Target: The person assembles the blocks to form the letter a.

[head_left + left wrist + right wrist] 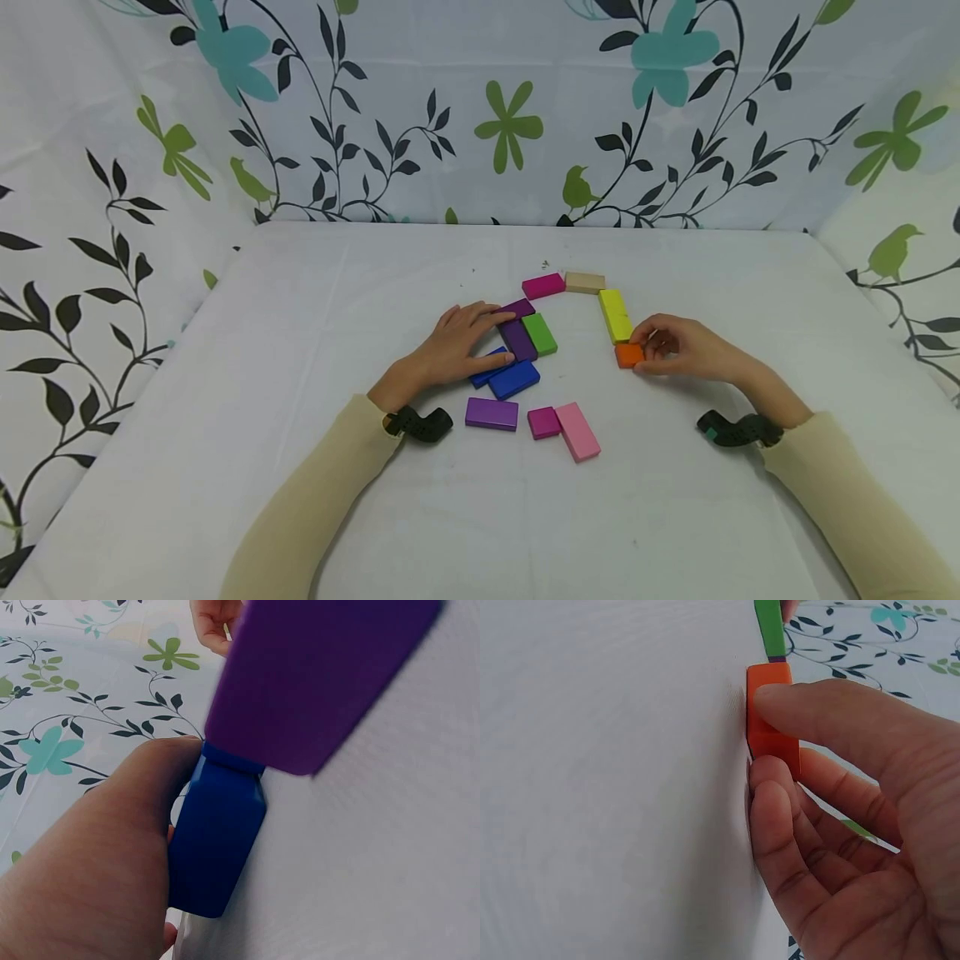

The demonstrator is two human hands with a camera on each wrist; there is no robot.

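Note:
My left hand (448, 346) rests over the left side of a group of blocks, its fingers fairly straight. Its fingertips touch the upper dark purple block (519, 309), and the thumb lies along a blue block (480, 380). Beside them are another dark purple block (517, 340), a green block (540, 333) and a second blue block (514, 380). On the right, my right hand (686, 348) pinches an orange block (769, 671), thumb on its face and fingers curled behind. The orange block sits at the near end of the yellow piece (615, 315).
Farther back, a magenta block (543, 286) meets a tan block (585, 282). Nearer lie a violet block (491, 414), a small magenta block (543, 422) and a pink block (578, 432) on the white cloth (525, 525). A patterned curtain (442, 50) hangs behind.

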